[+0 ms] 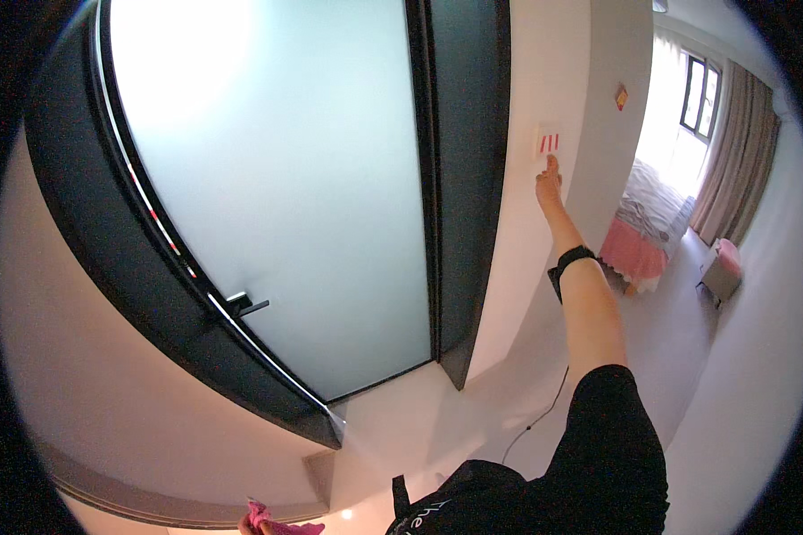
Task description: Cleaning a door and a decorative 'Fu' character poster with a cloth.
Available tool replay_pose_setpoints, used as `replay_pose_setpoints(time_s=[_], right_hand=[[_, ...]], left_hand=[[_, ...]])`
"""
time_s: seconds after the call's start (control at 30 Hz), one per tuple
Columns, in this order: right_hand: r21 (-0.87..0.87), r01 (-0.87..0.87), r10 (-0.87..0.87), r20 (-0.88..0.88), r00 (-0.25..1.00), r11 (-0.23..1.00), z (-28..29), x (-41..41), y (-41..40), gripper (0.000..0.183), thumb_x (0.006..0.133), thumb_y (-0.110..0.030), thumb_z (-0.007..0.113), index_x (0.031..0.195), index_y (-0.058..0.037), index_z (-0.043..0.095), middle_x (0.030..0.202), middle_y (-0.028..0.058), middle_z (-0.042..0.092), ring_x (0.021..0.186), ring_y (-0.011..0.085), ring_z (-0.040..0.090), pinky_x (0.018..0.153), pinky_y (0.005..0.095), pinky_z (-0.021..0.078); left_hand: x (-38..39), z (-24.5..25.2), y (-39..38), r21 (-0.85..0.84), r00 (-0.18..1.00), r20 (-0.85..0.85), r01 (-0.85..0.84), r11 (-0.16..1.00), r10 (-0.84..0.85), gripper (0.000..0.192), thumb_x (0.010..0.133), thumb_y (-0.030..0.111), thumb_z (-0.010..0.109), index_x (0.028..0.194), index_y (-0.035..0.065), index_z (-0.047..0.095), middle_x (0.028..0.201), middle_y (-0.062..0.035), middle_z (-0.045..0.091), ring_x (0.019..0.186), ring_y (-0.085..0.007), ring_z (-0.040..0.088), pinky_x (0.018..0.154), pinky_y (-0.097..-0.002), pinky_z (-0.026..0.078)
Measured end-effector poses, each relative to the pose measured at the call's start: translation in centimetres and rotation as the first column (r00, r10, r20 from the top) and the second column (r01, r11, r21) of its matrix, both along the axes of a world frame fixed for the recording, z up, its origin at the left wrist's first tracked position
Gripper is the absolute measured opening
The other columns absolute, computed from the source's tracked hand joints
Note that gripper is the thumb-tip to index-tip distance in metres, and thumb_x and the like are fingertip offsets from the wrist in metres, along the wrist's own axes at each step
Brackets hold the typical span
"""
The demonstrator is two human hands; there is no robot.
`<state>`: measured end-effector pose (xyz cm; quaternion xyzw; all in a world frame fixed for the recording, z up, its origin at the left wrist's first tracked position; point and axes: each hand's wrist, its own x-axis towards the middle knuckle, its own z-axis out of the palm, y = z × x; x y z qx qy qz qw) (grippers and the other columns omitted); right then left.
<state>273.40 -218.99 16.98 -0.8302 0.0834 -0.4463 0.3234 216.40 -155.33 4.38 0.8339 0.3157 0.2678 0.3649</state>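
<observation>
My right hand [549, 180] reaches up along the wall, a finger extended to the lower edge of a white wall switch panel [548, 140] with red marks on it. Whether the fingertip presses the panel cannot be told. A black band is on that wrist. Low at the bottom left, my left hand [246, 525] grips a pink cloth [288, 528], partly cut off by the picture's edge. In front of me stands a frosted glass door [288, 200] in a black frame, closed or nearly so, with a black lever handle [251, 307].
At the right, past the wall corner, are a bed [649, 221] with a pink skirt, a grey-brown curtain [736, 154] and a small seat [721, 271] with pink on top. A thin black cable [528, 428] lies on the pale floor near my right arm.
</observation>
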Motion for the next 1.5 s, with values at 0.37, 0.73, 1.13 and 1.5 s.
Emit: replay_pose_setpoints(time_s=[0.37, 0.73, 1.13, 1.5], right_hand=[[-0.037, -0.073, 0.080, 0.262, 0.962, 0.997, 3.6, -1.3, 3.1, 0.058, 0.078, 0.003, 0.037, 0.136, -0.0056, 0.030, 0.135, 0.0066, 0.046, 0.113, 0.0315, 0.040, 0.100, 0.0399, 0.0314], [0.048, -0.782, 0.759, 0.206, 0.617, 0.622, -1.0, -15.3, 28.4, 0.028, 0.095, -0.013, 0.040, 0.118, 0.0004, 0.049, 0.117, 0.0107, 0.056, 0.098, 0.0198, 0.053, 0.089, 0.0319, 0.0406], [0.147, -0.718, 0.635, -0.370, -0.678, -0.681, -13.0, -47.6, 62.4, 0.027, 0.089, -0.017, 0.054, 0.110, -0.0005, 0.054, 0.104, 0.0159, 0.061, 0.096, 0.0274, 0.060, 0.084, 0.0375, 0.0461], [0.777, -0.026, 0.046, 0.004, -0.999, -0.629, -11.5, -65.4, 82.1, 0.041, 0.091, -0.009, 0.052, 0.127, -0.0010, 0.035, 0.115, 0.0087, 0.053, 0.108, 0.0166, 0.052, 0.090, 0.0304, 0.0454]], left_hand=[[0.8, 0.8, -4.8, -0.096, 0.989, 0.000, -0.150, 0.984, 0.151, 0.034, 0.086, 0.017, 0.053, 0.115, -0.0005, 0.051, 0.112, -0.0172, 0.060, 0.096, -0.0269, 0.058, 0.087, -0.0360, 0.045], [-2.7, 0.0, -3.1, -0.140, 0.955, 0.157, -0.231, 0.963, 0.252, 0.031, 0.076, 0.003, 0.057, 0.106, 0.0002, 0.054, 0.090, -0.0173, 0.062, 0.078, -0.0257, 0.063, 0.070, -0.0324, 0.050], [-8.2, 3.6, 0.5, 0.118, 0.945, 0.169, -0.301, 0.946, 0.280, 0.032, 0.084, 0.007, 0.050, 0.115, 0.0045, 0.053, 0.116, -0.0141, 0.052, 0.093, -0.0327, 0.059, 0.078, -0.0365, 0.049], [-23.5, 4.5, 14.6, -0.220, 0.730, 0.244, -0.599, 0.770, 0.638, 0.026, 0.090, 0.006, 0.043, 0.110, 0.0012, 0.058, 0.098, -0.0150, 0.057, 0.079, -0.0273, 0.060, 0.072, -0.0334, 0.049]])
